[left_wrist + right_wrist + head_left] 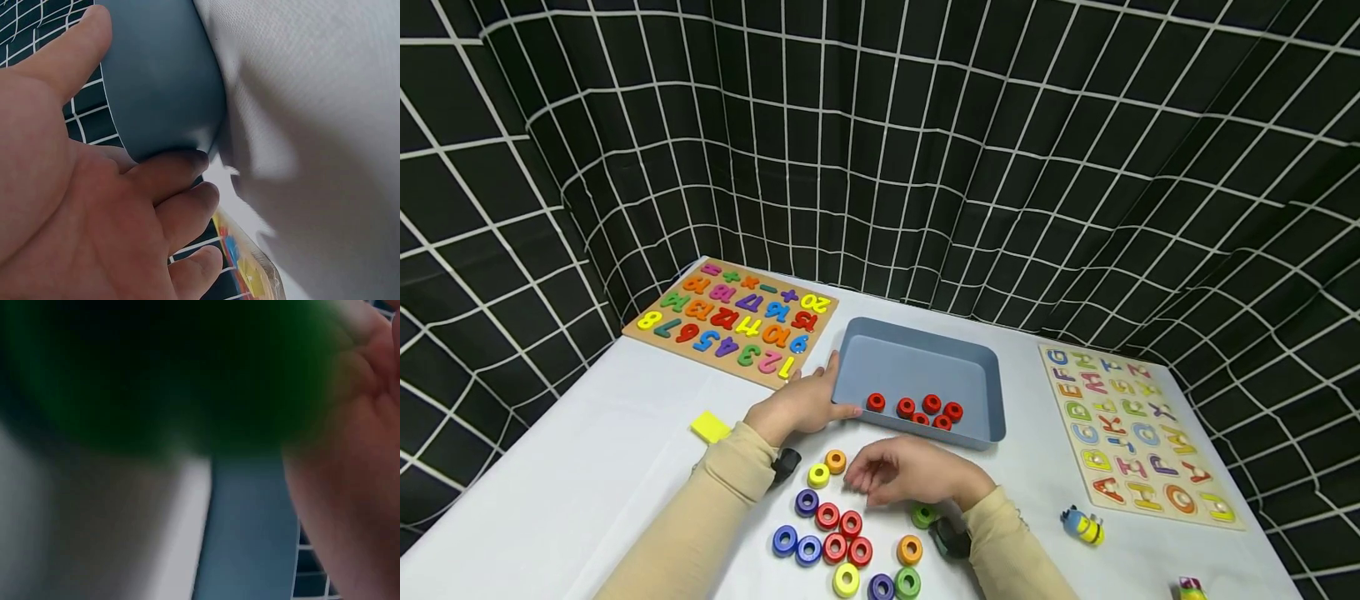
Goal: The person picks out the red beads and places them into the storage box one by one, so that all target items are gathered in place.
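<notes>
My left hand [801, 404] grips the near left corner of a blue-grey tray [917, 358], thumb along the front rim and fingers against the left side. In the left wrist view, fingers [181, 165] bend against the wall of the tray [162, 75]. Several red rings [932, 404] lie inside, along the front. My right hand [913, 473] hovers in front of the tray with loosely curled fingers; nothing shows between them. A green ring [923, 515] is partly hidden under that wrist. In the right wrist view, a blurred green shape [187, 375] covers the hand's fingers.
Loose rings lie nearer: red [835, 547], blue [785, 540], purple [807, 502], yellow [846, 580], orange [910, 549] and green [907, 582]. A number board [737, 321] is left, a letter board [1138, 433] right. A yellow pad [710, 427] and small toy [1082, 527] also lie here.
</notes>
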A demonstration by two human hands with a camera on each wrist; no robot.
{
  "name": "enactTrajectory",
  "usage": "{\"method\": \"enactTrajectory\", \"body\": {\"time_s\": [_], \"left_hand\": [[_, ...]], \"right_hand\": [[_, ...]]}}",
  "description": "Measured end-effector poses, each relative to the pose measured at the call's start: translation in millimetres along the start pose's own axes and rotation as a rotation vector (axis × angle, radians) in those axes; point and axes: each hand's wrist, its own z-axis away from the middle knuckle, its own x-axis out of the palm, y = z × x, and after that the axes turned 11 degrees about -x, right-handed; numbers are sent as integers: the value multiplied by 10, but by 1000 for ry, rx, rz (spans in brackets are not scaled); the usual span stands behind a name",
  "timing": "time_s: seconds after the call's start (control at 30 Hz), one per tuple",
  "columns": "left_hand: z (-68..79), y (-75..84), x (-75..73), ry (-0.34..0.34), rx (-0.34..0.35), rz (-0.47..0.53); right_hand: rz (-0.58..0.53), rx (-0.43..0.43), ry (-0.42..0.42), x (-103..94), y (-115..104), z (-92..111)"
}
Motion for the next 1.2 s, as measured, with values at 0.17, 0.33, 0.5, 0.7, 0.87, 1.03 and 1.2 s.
{"method": "enactTrajectory", "body": {"time_s": [0.17, 0.33, 0.5, 0.7, 0.87, 1.03, 1.2], "left_hand": [[-17, -8, 8, 5, -1, -7], [-16, -7, 0, 2, -6, -5], [-7, -12, -1, -3, -4, 15], [-1, -8, 1, -7, -10, 13], [-24, -4, 17, -7, -5, -6], [-34, -4, 18, -11, -4, -18], [-30, 3, 9, -21, -15, -15]], "right_hand": [[128, -20, -169, 107, -55, -65], [249, -56, -185, 159, -113, -114], [154, -34, -71, 125, -102, -88], [49, 10, 345, -191, -45, 110], [156, 178, 765, -510, 116, 362], [201, 361, 944, -635, 319, 500], [232, 420, 959, -640, 446, 508]]}}
